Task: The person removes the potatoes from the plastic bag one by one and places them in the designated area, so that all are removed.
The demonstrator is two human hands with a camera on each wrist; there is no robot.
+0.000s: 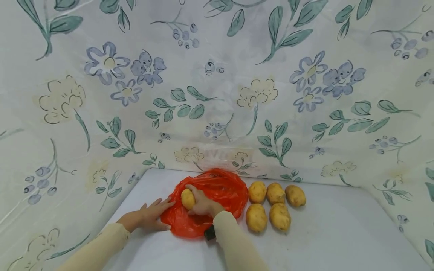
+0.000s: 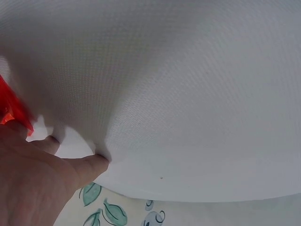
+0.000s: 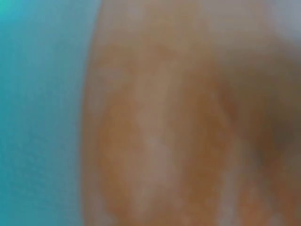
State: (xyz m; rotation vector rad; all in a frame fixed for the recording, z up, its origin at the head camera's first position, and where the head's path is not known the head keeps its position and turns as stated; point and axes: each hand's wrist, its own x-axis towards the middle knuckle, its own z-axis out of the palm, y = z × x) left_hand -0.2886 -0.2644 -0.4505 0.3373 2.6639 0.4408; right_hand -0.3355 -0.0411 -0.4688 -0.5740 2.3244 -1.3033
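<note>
A red plastic bag (image 1: 230, 194) lies spread on the white table. Over its left part my right hand (image 1: 203, 203) grips a potato (image 1: 188, 199), thumb and fingers round its sides. My left hand (image 1: 153, 215) lies at the bag's left edge with its fingers spread, fingertips touching the red plastic. In the left wrist view, the left hand (image 2: 37, 174) shows with fingers extended over the white surface, a bit of the red bag (image 2: 11, 106) beside it. The right wrist view is a close blur.
Right of the bag, several potatoes sit in two rows, among them a front potato (image 1: 256, 218) and a far right potato (image 1: 295, 195). A dark object (image 1: 210, 233) is at the right wrist. Floral sheeting (image 1: 217, 113) rises behind the white table (image 1: 332, 226).
</note>
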